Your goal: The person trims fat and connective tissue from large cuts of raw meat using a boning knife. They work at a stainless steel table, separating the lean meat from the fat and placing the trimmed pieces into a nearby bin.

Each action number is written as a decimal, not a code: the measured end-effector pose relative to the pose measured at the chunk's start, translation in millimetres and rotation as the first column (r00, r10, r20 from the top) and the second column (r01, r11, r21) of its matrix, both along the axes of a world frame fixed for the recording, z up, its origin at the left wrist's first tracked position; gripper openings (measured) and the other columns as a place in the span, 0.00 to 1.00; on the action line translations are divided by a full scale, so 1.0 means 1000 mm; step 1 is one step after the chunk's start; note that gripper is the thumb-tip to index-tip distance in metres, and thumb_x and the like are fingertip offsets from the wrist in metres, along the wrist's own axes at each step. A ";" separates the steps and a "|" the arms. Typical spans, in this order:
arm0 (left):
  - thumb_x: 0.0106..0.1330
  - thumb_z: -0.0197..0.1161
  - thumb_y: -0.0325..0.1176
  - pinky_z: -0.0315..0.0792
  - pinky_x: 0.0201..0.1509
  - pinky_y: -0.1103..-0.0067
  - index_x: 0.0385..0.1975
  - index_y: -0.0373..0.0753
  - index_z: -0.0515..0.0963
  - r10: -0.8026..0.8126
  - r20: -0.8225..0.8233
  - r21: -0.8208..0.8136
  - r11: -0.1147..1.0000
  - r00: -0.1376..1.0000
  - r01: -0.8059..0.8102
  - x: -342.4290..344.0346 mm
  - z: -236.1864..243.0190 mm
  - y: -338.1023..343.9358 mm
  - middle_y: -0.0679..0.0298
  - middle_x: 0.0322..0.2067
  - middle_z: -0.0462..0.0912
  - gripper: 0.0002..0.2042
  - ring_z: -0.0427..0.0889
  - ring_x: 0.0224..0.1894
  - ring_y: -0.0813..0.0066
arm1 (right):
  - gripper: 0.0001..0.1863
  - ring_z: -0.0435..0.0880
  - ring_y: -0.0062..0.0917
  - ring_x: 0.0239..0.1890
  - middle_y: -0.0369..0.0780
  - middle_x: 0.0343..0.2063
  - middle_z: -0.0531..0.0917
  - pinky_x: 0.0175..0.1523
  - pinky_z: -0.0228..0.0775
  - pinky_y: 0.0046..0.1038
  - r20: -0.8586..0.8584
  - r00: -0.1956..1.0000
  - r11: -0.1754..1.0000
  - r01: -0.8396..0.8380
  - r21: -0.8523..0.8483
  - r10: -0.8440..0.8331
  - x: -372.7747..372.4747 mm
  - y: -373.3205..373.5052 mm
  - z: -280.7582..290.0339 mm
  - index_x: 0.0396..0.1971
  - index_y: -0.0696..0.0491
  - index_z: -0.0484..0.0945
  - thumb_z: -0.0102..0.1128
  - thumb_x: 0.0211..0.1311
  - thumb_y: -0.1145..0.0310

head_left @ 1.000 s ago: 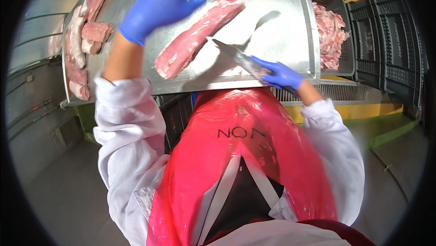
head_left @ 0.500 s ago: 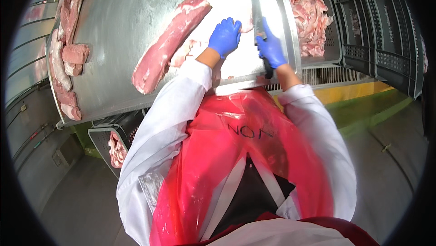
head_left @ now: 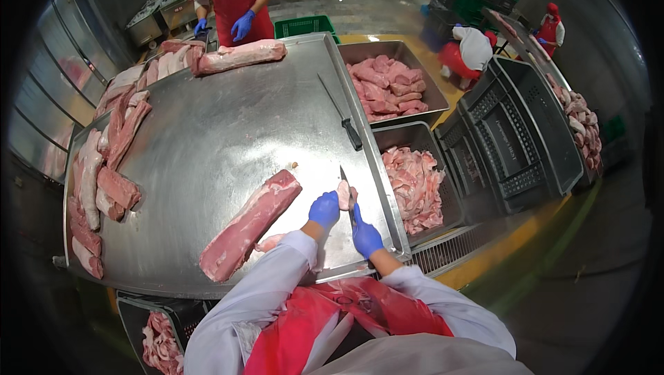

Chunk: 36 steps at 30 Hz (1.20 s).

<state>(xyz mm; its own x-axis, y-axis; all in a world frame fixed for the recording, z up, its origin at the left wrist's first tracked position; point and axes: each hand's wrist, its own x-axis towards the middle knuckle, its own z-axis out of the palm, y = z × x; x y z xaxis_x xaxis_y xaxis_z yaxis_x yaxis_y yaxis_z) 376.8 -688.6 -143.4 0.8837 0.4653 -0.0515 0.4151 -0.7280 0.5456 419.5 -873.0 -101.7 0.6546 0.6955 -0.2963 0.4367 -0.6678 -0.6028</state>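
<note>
My right hand [head_left: 366,238], in a blue glove, is closed round the handle of a knife [head_left: 351,203]. Its blade points away from me and crosses the right side of a small pale pink piece of meat [head_left: 343,195]. My left hand [head_left: 324,211], also gloved in blue, has its fingers closed at the left edge of that piece. A long pork loin [head_left: 250,226] lies slantwise to the left of my hands. Partly behind my left sleeve is a smaller meat scrap [head_left: 269,242].
The steel table [head_left: 207,133] has raised edges. Another knife [head_left: 340,112] lies farther up it. Meat strips [head_left: 90,171] line its left side; a loin [head_left: 242,57] lies far back. Right stand a trimmings crate [head_left: 415,188] and a meat tub [head_left: 387,84]. A co-worker [head_left: 235,1] stands opposite.
My view has tilted up, bringing the table's far side and other people into sight. The knife blade has come to the small meat piece, and my hands are closer together.
</note>
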 end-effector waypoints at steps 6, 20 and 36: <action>0.71 0.46 0.50 0.70 0.62 0.61 0.59 0.36 0.71 0.027 0.025 -0.267 0.964 0.999 -0.019 0.029 0.026 0.086 0.43 0.54 0.79 0.26 0.78 0.57 0.44 | 0.41 0.86 0.49 0.31 0.59 0.31 0.84 0.43 0.77 0.50 -0.068 0.990 0.987 -0.128 -0.098 0.121 -0.022 -0.060 -0.058 0.78 0.39 0.36 0.40 0.68 0.72; 0.58 0.62 0.27 0.77 0.48 0.67 0.47 0.40 0.81 -0.166 0.439 -0.228 0.930 0.883 0.288 -0.087 0.190 0.091 0.55 0.40 0.84 0.15 0.83 0.42 0.56 | 0.42 0.74 0.22 0.14 0.41 0.17 0.77 0.25 0.70 0.30 -0.310 0.924 0.902 0.316 0.293 -0.223 -0.003 -0.120 0.008 0.77 0.38 0.49 0.54 0.65 0.75; 0.63 0.61 0.42 0.73 0.51 0.60 0.38 0.33 0.80 0.129 -0.226 0.139 0.985 0.966 -0.099 -0.075 -0.009 0.028 0.51 0.35 0.84 0.16 0.83 0.41 0.50 | 0.36 0.88 0.42 0.39 0.51 0.40 0.87 0.47 0.77 0.37 -0.080 0.996 0.980 -0.026 0.195 0.043 0.036 -0.021 -0.012 0.74 0.46 0.56 0.57 0.68 0.63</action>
